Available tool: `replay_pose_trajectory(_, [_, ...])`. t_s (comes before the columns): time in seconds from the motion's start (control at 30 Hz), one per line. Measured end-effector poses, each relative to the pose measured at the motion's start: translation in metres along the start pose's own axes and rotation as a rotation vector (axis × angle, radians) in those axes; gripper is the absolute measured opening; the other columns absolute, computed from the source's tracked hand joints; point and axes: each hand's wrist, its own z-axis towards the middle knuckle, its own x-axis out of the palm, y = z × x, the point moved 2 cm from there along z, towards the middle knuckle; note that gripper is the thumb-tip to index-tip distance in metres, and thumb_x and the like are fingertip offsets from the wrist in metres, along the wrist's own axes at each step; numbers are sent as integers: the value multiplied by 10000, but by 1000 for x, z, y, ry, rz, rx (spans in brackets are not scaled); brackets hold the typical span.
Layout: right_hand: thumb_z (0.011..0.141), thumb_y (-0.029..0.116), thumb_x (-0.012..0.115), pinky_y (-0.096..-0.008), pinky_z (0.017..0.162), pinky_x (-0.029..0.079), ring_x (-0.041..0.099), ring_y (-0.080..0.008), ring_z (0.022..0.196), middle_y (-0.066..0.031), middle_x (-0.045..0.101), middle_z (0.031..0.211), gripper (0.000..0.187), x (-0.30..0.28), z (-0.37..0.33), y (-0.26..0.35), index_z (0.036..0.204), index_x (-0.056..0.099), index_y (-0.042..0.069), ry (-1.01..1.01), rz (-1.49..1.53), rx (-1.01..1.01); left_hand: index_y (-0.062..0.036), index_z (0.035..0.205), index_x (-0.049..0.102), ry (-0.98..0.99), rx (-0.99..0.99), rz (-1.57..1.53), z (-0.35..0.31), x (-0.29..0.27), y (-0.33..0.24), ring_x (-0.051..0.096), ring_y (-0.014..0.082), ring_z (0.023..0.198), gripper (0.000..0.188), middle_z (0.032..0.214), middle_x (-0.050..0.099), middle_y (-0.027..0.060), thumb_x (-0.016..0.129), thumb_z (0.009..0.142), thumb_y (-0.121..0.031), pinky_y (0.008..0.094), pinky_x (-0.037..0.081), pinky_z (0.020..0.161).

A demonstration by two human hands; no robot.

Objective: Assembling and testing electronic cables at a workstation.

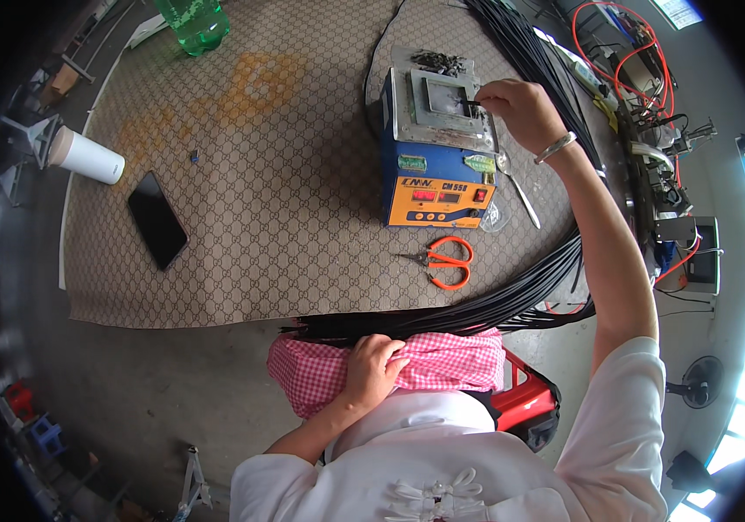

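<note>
I watch remotely: right hand (pixel 518 109) pinching, apparently, a wire (pixel 473 108) at the pot (pixel 437 150); left hand (pixel 372 370), loose, likely steadying cloth (pixel 451 357) near cables (pixel 442 321).

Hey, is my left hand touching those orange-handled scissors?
Apart: the head view shows tabletop and black cables between the left hand and the orange-handled scissors.
</note>
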Motion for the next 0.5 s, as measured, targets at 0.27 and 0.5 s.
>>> replay_pose_trajectory(0.27, [740, 195, 611, -277, 547, 463, 592, -153, 578, -80, 623, 642, 195, 1, -6, -7, 842, 657, 36, 185, 354, 370, -46, 881, 591, 3, -3, 13, 0, 0, -1, 531, 264, 762, 274, 827, 560, 87, 707, 643, -116, 357, 439, 673])
replay_pose_trajectory(0.5, [743, 115, 614, -258, 549, 445, 552, -124, 578, -33, 590, 661, 123, -1, -9, -3, 816, 647, 22, -86, 147, 67, -45, 878, 593, 10, -10, 7, 0, 0, -1, 531, 262, 760, 265, 827, 561, 86, 705, 649, -119, 354, 438, 672])
